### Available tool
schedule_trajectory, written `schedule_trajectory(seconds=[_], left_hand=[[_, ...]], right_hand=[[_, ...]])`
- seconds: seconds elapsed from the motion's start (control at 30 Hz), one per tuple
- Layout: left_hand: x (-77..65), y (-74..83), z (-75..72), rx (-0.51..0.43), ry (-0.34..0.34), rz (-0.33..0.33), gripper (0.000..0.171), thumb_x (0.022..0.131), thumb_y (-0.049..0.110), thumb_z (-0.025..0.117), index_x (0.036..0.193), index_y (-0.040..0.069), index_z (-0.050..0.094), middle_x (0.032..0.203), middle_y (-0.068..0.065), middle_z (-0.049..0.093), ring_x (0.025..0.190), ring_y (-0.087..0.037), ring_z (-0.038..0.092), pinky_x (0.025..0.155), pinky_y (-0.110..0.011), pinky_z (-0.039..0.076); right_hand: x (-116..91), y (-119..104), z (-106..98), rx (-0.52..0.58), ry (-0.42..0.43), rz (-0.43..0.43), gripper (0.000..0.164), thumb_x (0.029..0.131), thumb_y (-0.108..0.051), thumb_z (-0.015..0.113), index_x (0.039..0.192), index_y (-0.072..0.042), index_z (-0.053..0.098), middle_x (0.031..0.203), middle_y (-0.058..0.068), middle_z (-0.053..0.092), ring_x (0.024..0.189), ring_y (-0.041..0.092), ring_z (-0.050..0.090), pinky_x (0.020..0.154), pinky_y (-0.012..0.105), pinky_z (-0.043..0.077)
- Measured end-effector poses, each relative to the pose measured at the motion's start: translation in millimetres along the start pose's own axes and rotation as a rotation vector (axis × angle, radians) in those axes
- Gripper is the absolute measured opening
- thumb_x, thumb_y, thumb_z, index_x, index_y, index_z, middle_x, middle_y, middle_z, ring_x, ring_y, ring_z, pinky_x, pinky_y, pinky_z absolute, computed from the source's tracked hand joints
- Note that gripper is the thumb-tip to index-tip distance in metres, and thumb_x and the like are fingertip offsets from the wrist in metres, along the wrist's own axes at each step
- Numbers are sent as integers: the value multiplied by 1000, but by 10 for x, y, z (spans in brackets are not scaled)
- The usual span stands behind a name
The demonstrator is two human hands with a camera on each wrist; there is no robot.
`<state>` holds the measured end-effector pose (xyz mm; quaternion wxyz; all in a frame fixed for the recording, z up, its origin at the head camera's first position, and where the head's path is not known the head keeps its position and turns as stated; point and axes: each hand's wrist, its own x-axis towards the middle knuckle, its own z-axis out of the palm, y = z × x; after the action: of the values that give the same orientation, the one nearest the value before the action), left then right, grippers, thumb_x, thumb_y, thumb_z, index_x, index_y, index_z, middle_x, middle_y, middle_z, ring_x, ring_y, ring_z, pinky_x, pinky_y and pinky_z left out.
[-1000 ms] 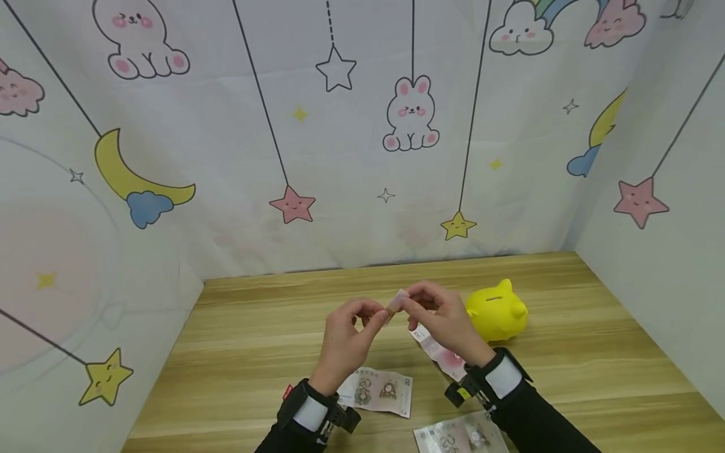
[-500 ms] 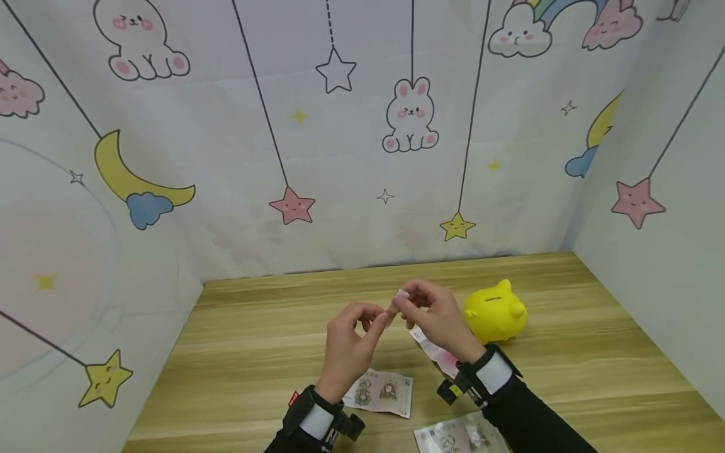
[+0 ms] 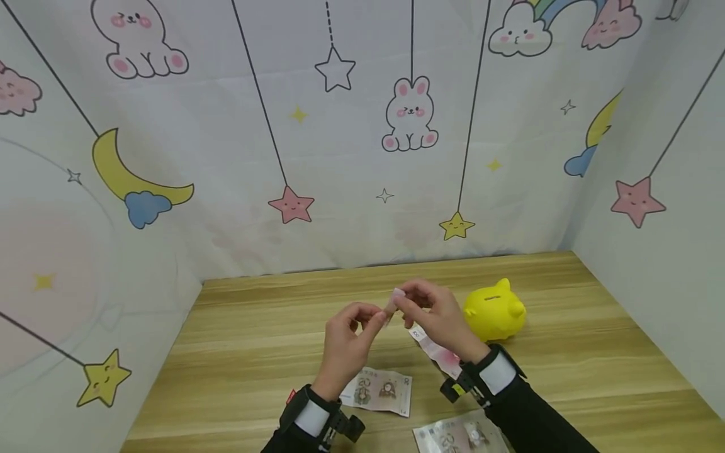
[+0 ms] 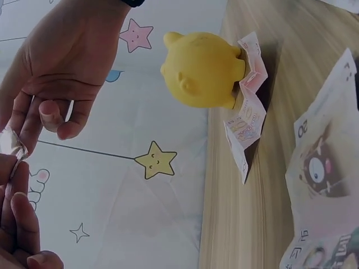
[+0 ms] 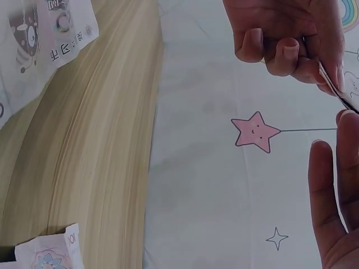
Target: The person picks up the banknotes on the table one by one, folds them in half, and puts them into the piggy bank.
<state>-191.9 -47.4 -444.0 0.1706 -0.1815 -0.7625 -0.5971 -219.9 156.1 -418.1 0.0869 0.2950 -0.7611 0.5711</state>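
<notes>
Head view: left hand (image 3: 347, 340) and right hand (image 3: 440, 317) pinch a folded paper strip (image 3: 392, 304), more of it visible than half a second earlier.

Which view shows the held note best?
The head view: the note sits between left hand and right hand, well inside the frame. Left wrist cuts it off at the edge; right wrist shows just a thin, edge-on strip.

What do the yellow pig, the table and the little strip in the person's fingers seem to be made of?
Pig: probably plastic or vinyl, smooth with a dull sheen and even color; painted ceramic can't be ruled out.
Table: wood or wood-look laminate, judging by its long streaky grain.
Strip: likely paper, given its thin edge.
</notes>
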Motion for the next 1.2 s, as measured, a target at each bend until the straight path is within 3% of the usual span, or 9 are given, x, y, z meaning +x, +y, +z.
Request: schedule_trajectory(seconds=[0.23, 0.53, 0.8, 0.93, 1.1, 1.2], left_hand=[[11, 7, 24, -45, -12, -25, 12, 101, 15, 76, 101, 3, 77, 91, -1, 76, 79, -11, 60, 73, -25, 46], [75, -42, 88, -11, -20, -71, 6, 100, 21, 79, 99, 16, 81, 89, 6, 76, 79, -12, 59, 71, -25, 41], [213, -102, 239, 5, -84, -62, 14, 100, 23, 78, 110, 14, 82, 99, 0, 79, 83, -12, 63, 70, -24, 45], [282, -165, 406, 34, -160, -58, 21, 100, 23, 78, 118, 12, 80, 106, -3, 78, 89, -17, 67, 74, -25, 52], [357, -221, 711, 113, -269, -58, 34, 100, 26, 79, 129, 9, 75, 118, -8, 76, 97, -23, 69, 83, -30, 56], [407, -197, 907, 175, -326, -77, 46, 99, 31, 79, 139, 12, 70, 131, -9, 72, 107, -28, 67, 88, -36, 56]], right_hand=[[-42, 21, -62, 6, 6, 13, 13, 105, -4, 67, 116, -5, 74, 97, 9, 78, 65, 18, 66, 65, 30, 60], [-25, 30, -168, -109, 14, 1, 9, 103, -5, 70, 110, -7, 75, 91, 6, 77, 63, 17, 65, 62, 31, 59], [26, 6, -535, -259, -54, -55, 15, 104, -4, 69, 115, -10, 77, 100, 2, 78, 66, 13, 64, 61, 29, 56], [55, -25, -878, -396, -77, -90, 18, 103, 0, 68, 114, -11, 76, 100, 0, 79, 67, 8, 62, 63, 26, 56], [52, -58, -1260, -561, -86, -195, 21, 95, 8, 73, 111, -6, 76, 97, 4, 79, 64, 6, 62, 59, 23, 56], [26, -57, -1429, -650, -100, -214, 21, 93, 7, 76, 109, -7, 77, 96, 4, 80, 62, 6, 63, 58, 23, 56]])
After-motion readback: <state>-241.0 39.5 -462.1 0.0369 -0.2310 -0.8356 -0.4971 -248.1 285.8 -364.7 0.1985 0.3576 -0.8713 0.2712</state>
